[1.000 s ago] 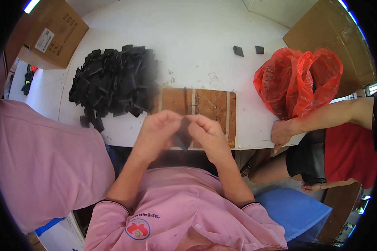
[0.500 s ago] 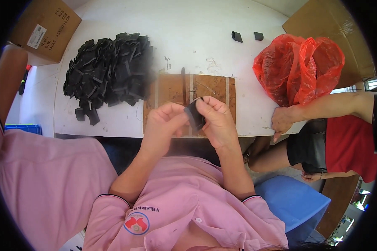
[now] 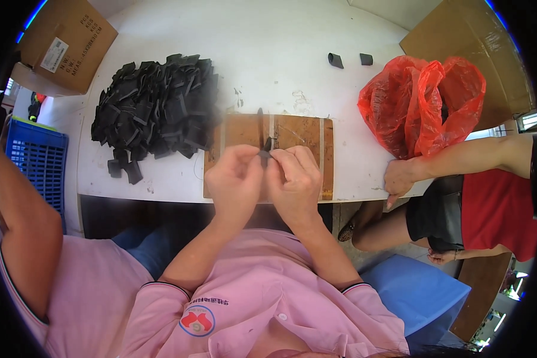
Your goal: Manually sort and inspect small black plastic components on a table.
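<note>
My left hand (image 3: 234, 182) and my right hand (image 3: 293, 182) are pressed close together over a brown wooden board (image 3: 307, 134) at the table's near edge. Between their fingertips they pinch one small black strap piece (image 3: 266, 150), mostly hidden by the fingers. A thin dark upright rod (image 3: 260, 122) rises from the board just beyond the hands. A big heap of similar black pieces (image 3: 158, 104) lies on the white table (image 3: 268, 53) to the left of the board.
A red plastic bag (image 3: 420, 101) sits at the right, with another person's hand (image 3: 400, 178) resting on the table edge below it. Two loose black pieces (image 3: 349, 59) lie far back. Cardboard boxes (image 3: 65, 42) stand at back left; a blue crate (image 3: 39, 161) is at the left.
The hands stay together over the board; the black piece, more exposed half a second ago, is now nearly covered by the fingers. The view has tilted slightly.
</note>
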A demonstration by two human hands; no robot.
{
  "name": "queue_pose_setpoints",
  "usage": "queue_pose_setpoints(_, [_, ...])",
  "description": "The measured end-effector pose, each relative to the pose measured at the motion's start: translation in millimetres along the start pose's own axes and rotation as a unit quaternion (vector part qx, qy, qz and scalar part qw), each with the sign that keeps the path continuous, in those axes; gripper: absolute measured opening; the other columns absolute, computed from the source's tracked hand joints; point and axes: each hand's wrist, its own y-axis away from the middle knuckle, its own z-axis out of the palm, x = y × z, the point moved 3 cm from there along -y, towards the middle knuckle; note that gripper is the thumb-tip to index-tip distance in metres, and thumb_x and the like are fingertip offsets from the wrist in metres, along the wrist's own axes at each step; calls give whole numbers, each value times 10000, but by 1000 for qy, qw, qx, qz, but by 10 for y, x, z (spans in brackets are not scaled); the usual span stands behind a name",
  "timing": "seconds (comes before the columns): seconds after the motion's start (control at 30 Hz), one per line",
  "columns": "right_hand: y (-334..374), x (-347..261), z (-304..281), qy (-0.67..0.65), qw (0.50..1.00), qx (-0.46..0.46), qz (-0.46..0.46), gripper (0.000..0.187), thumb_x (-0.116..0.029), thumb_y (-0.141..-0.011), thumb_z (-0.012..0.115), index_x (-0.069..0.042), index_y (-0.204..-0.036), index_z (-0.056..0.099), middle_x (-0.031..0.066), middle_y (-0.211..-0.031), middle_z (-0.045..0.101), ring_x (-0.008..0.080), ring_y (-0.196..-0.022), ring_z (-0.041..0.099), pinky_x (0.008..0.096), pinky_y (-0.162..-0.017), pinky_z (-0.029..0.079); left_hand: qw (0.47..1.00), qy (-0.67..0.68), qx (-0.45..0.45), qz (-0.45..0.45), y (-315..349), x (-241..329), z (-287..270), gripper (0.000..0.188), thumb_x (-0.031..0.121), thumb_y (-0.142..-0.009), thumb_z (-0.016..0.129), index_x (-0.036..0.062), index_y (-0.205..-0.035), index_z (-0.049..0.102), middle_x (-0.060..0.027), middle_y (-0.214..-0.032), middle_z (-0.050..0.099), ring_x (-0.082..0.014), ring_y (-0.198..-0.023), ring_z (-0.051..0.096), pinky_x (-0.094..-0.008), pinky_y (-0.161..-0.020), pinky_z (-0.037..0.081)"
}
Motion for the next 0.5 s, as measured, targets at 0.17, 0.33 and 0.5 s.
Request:
queue_pose_setpoints(0.17, [-15, 96, -33, -98, 981, -1, 168, 22, -2, -698, 588, 6, -713, 601, 37, -619, 519, 138, -482, 489, 255, -487, 401, 868, 400, -144, -256, -122, -69, -1, 83, -25, -775, 527, 18, -844, 510, -9, -600, 477, -29, -365, 297, -167, -351, 218])
queue_pose_setpoints(0.33, [50, 213, 46, -563, 683, -114, 450, 75, -53, -768, 551, 9, -749, 590, -26, -630, 481, 43, -497, 365, 194, -443, 287, 945, 234, -163, -162, -130, 28, -19, 111, -41, -749, 514, 7, -849, 513, -18, -638, 515, -22, -387, 338, -163, -358, 248])
queue_pose_setpoints(0.5, [-135, 22, -83, -656, 592, -164, 439, 127, -147, -818, 533, -40, -750, 533, -16, -640, 453, 44, -522, 334, 190, -458, 290, 986, 113, -89, -87, -66, 319, 14, 142, -15, -719, 540, -13, -860, 541, -60, -716, 581, -45, -475, 486, -177, -388, 363])
